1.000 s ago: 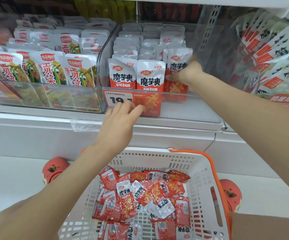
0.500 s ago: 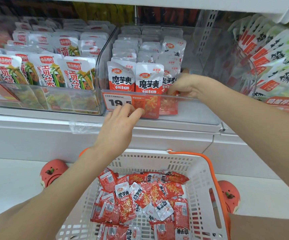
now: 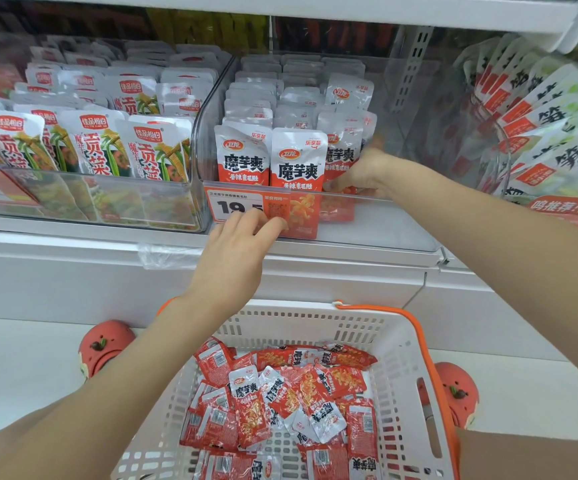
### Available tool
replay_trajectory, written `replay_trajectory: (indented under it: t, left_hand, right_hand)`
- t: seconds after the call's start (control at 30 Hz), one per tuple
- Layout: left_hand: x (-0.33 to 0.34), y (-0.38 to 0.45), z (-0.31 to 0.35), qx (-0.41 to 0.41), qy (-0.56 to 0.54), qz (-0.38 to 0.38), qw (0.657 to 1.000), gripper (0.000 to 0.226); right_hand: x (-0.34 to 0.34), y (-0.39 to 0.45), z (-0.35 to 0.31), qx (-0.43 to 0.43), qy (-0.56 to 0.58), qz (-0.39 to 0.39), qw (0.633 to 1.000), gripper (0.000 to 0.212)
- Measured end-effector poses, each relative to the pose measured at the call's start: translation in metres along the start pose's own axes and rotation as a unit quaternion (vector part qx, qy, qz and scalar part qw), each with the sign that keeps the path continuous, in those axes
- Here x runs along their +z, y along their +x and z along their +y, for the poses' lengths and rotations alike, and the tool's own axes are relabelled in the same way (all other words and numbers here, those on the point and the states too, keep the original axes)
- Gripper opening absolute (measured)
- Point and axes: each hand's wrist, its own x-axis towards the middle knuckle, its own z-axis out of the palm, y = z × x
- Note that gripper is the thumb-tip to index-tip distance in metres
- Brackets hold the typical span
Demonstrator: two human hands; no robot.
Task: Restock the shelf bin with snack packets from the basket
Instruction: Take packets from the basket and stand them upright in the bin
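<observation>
A clear shelf bin [image 3: 377, 223] holds rows of upright red-and-white snack packets [image 3: 298, 161] on its left side; its right half is bare. My right hand [image 3: 360, 174] reaches into the bin and pinches the front packet of the third row [image 3: 341, 157], low behind the bin's front wall. My left hand [image 3: 242, 244] rests with straight fingers on the bin's front edge, touching the price tag [image 3: 235, 204]. Below, a white basket [image 3: 395, 344] with an orange handle holds several loose packets [image 3: 280, 393] of the same snack.
A neighbouring clear bin [image 3: 100, 199] on the left is full of green-and-white packets. Packets with green print [image 3: 550, 123] fill the bin on the right. A white shelf ledge [image 3: 72, 271] runs below the bins. Red shoes [image 3: 103, 344] stand beside the basket on the floor.
My right hand has come forward and down from the back of the third row to the bin's front, with the packet now standing low at the front. My left hand stays on the tag.
</observation>
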Motion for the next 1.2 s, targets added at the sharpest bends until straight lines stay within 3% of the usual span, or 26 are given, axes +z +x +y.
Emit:
replay_trajectory:
  t: [0.13,0.17,0.3,0.37,0.5,0.63,0.7,0.87,0.97,1.07,1.13,1.2]
  left_hand:
    - [-0.001,0.001,-0.001,-0.002,-0.001,0.002,1.000,0.057]
    - [-0.001,0.000,-0.002,-0.003,-0.001,0.001,1.000,0.057]
    - [-0.001,-0.001,-0.002,-0.005,0.002,-0.004,1.000,0.057]
    - [-0.001,-0.001,-0.002,-0.004,0.001,-0.006,1.000,0.057]
    - [-0.002,-0.001,-0.003,-0.007,-0.001,-0.006,1.000,0.057]
    - [-0.002,-0.002,-0.003,-0.006,-0.003,-0.005,1.000,0.056]
    - [-0.001,-0.001,-0.003,-0.006,-0.001,-0.003,1.000,0.056]
    - [0.002,-0.004,-0.003,-0.006,-0.014,-0.003,1.000,0.056]
    - [0.004,-0.011,0.000,-0.010,-0.031,-0.013,0.999,0.053]
    - [0.011,-0.031,0.007,-0.044,-0.086,-0.043,0.994,0.047]
    - [0.023,-0.054,0.014,-0.100,-0.168,-0.092,0.976,0.040]
    - [0.038,-0.079,0.020,-0.148,-0.218,-0.161,0.951,0.032]
  right_hand:
    - [-0.001,0.030,0.017,-0.031,0.019,-0.017,0.999,0.157]
    - [-0.002,0.038,0.021,-0.035,0.031,-0.013,0.999,0.156]
    - [-0.002,-0.012,-0.001,-0.078,0.032,0.012,0.996,0.109]
    - [-0.001,-0.015,-0.001,-0.103,0.021,0.001,0.994,0.098]
    - [-0.003,-0.018,-0.002,-0.103,0.038,0.009,0.994,0.109]
    - [-0.004,-0.020,-0.006,-0.116,0.085,0.021,0.989,0.097]
    - [-0.002,-0.019,-0.005,-0.131,0.057,0.028,0.989,0.092]
    - [-0.009,-0.027,-0.007,-0.109,0.079,0.062,0.989,0.100]
    - [-0.019,-0.045,-0.010,-0.151,0.040,0.148,0.976,0.066]
    - [-0.017,-0.087,-0.001,-0.256,0.065,0.226,0.938,0.032]
    - [-0.004,-0.119,0.015,-0.326,0.138,0.246,0.902,0.022]
    - [0.023,-0.146,0.043,-0.342,0.178,0.235,0.892,0.023]
